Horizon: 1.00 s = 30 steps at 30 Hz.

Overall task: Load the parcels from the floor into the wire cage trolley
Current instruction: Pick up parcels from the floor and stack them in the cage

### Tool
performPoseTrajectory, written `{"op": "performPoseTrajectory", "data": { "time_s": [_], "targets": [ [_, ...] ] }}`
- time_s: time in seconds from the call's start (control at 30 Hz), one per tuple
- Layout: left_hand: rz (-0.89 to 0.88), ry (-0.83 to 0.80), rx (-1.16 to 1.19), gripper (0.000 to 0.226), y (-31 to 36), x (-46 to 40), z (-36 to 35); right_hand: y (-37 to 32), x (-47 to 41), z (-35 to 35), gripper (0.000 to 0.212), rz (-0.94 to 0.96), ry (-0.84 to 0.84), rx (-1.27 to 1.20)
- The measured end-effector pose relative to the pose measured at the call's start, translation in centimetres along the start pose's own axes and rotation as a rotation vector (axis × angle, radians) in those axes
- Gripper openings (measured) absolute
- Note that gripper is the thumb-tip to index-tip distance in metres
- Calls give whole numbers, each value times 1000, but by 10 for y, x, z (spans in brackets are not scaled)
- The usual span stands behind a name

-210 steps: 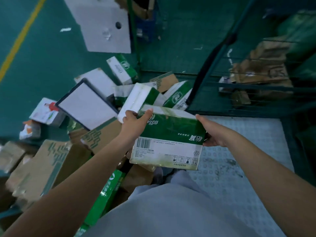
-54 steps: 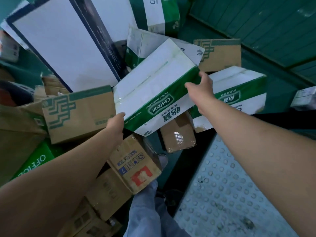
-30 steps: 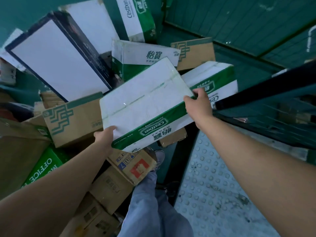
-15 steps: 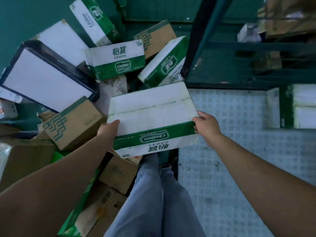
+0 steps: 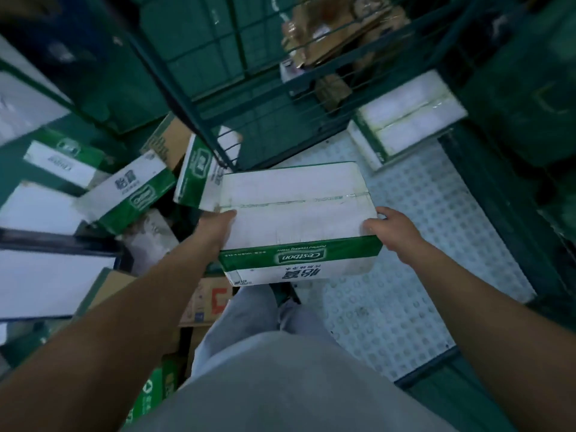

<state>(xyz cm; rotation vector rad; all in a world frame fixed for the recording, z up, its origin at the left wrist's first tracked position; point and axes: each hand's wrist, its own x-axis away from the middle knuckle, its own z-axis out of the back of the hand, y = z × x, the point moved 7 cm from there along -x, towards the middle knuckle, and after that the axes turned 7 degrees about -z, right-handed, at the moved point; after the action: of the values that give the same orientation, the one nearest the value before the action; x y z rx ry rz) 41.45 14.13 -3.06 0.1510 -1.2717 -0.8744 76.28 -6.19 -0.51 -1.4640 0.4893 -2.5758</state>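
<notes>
Parcel (image 5: 296, 210) at frame centre, left hand (image 5: 215, 227) and right hand (image 5: 394, 229) fingers clamped on its ends; it could catch the cage trolley (image 5: 199, 123) post and slip.

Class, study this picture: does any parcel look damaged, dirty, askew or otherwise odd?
The held Cestbon carton shows grimy marks along its taped seam and lower corner. On the left, the floor cartons lie tilted against one another in a jumble. No tear or spill is visible.

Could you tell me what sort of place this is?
Probably a parcel depot or warehouse: cartons lie heaped on the green floor, beside a wire cage trolley with a studded deck, partly loaded.
</notes>
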Motion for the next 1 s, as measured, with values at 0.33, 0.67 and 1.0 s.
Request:
{"op": "performPoseTrajectory", "data": {
  "time_s": [0.33, 0.67, 1.0],
  "targets": [
    [-43, -439, -112, 34, 76, 77, -114, 34, 60, 133, 28, -91, 243, 125],
    [49, -563, -146, 26, 110, 59, -180, 15, 69, 200, 64, -203, 357, 77],
    [306, -697, -231, 28, 120, 19, -231, -15, 18, 213, 85, -329, 451, -93]
  ]
}}
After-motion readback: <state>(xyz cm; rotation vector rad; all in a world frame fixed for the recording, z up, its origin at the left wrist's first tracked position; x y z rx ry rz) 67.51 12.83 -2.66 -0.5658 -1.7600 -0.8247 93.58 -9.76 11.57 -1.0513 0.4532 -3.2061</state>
